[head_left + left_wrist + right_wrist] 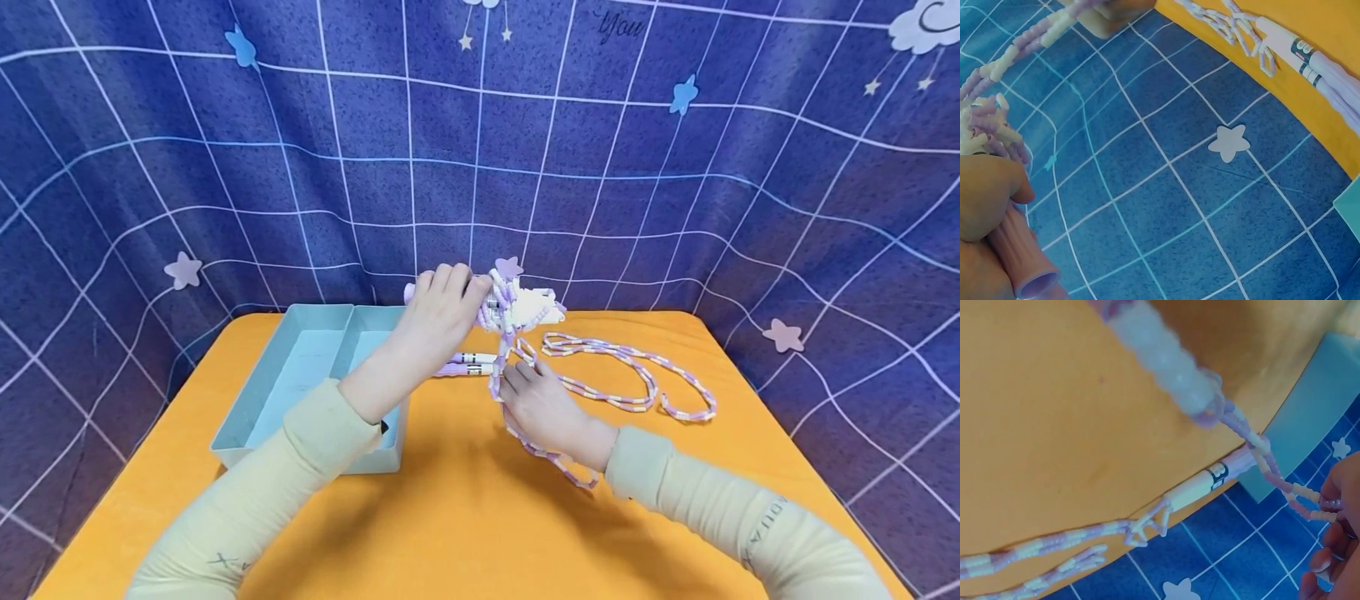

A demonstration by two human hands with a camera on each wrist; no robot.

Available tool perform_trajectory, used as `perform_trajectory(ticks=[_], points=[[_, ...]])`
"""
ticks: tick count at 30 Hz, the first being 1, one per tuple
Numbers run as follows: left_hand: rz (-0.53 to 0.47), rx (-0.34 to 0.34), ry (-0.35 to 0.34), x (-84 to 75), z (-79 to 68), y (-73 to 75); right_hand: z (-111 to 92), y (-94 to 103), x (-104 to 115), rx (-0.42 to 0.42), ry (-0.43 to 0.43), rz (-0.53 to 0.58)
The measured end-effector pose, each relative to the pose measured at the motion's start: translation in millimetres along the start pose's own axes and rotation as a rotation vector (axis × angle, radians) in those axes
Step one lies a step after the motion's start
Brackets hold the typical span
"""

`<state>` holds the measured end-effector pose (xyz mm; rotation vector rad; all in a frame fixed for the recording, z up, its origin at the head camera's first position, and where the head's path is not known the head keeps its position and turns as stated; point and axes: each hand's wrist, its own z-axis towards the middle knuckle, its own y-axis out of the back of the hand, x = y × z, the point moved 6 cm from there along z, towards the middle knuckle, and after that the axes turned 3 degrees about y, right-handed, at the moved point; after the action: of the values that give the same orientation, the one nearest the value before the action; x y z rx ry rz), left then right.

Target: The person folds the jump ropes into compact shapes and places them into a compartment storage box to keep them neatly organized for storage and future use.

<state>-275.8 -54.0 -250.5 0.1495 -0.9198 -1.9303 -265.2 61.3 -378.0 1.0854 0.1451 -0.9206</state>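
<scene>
The left hand (441, 310) grips a purple handle (1021, 253) beside the bunched beaded rope (503, 310); the right hand (542, 406) grasps its dangling strand (505, 350).

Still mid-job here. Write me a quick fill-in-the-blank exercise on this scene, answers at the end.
1. The ____ hand grips a handle raised above the table.
2. The right hand holds a rope with beads of white and ____.
3. A divider splits the tray into ____ compartments.
4. The table's surface is coloured ____.

Missing words: left; purple; two; orange.
</scene>
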Motion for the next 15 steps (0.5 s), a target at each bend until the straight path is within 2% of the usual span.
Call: perform_trajectory(ticks=[3, 8, 11, 12, 13, 14, 15], points=[[-0.005, -0.011, -0.029, -4.7, -0.7, -0.5, 0.5, -5.7, -3.3, 0.033, 0.018, -0.071], [0.004, -0.042, -0.083, -14.6, -2.7, 1.7, 3.8, -14.1, -14.9, 0.16, 0.0, -0.166], [0.009, -0.045, -0.115, -21.2, -4.1, 3.6, 5.8, -15.2, -24.6, 0.168, -0.002, -0.236], [0.01, -0.045, -0.124, -23.4, -4.6, 4.4, 6.0, -15.7, -27.6, 0.175, 0.015, -0.291], [0.011, -0.04, -0.131, -25.3, -5.1, 4.9, 6.1, -16.5, -30.5, 0.195, 0.048, -0.395], [0.012, -0.039, -0.138, -27.1, -5.5, 5.6, 6.3, -17.2, -33.8, 0.224, 0.084, -0.55], [0.011, -0.04, -0.144, -28.9, -5.9, 6.5, 5.7, -19.0, -37.2, 0.258, 0.141, -0.752]])
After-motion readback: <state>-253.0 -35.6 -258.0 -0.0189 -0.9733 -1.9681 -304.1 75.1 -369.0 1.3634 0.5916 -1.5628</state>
